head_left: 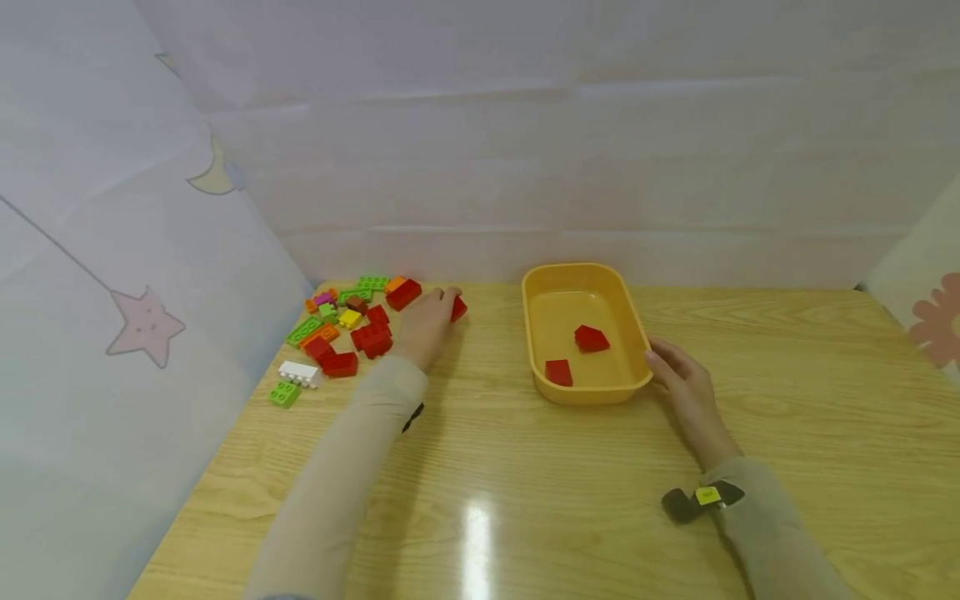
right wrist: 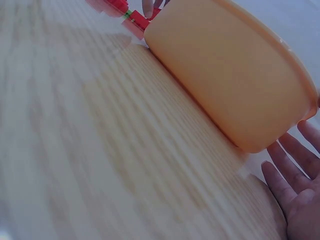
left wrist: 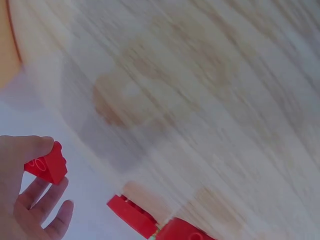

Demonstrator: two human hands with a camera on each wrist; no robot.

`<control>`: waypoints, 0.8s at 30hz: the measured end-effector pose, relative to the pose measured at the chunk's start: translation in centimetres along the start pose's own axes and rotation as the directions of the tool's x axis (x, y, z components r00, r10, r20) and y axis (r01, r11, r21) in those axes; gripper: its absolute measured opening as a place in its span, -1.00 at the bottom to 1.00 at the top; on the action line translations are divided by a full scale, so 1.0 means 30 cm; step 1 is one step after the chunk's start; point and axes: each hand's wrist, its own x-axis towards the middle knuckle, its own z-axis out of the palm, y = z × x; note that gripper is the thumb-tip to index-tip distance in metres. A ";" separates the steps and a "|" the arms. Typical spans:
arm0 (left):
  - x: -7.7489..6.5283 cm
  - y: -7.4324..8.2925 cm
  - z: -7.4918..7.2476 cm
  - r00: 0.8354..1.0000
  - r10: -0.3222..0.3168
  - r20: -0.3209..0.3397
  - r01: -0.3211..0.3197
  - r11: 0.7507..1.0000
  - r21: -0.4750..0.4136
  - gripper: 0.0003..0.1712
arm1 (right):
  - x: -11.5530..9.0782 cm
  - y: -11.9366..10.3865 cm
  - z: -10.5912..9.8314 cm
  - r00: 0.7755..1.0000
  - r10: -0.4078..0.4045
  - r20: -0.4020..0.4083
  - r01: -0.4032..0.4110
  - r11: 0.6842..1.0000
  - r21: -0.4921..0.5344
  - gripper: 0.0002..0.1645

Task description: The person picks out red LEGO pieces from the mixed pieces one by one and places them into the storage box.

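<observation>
Head cam, L hand point(head_left: 426, 327) pinching studded red brick point(head_left: 459, 309), R hand point(head_left: 692, 400) spread against tub point(head_left: 592, 396).

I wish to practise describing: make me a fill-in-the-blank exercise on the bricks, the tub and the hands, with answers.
1. The brick in the left hand is coloured ____.
2. The tub is touched by the ____ hand.
3. In the head view, the loose bricks lie to the ____ of the tub.
4. Directly beside the frontmost green brick lies a ____ brick.

Missing words: red; right; left; white.
</observation>
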 end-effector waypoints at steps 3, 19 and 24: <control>0.011 0.025 -0.009 1.000 -0.006 0.003 0.006 1.000 0.006 -0.45 | -0.001 0.002 -0.001 1.000 0.001 0.005 -0.001 1.000 -0.003 -0.37; 0.060 0.170 -0.021 0.991 0.096 -0.090 -0.102 0.993 -0.064 -0.44 | 0.005 -0.001 0.003 1.000 -0.013 -0.005 0.013 0.998 -0.055 -0.36; 0.077 0.211 -0.022 0.975 0.155 -0.159 -0.166 0.984 -0.057 -0.46 | 0.008 0.002 0.002 1.000 -0.012 -0.001 0.012 1.000 -0.016 -0.38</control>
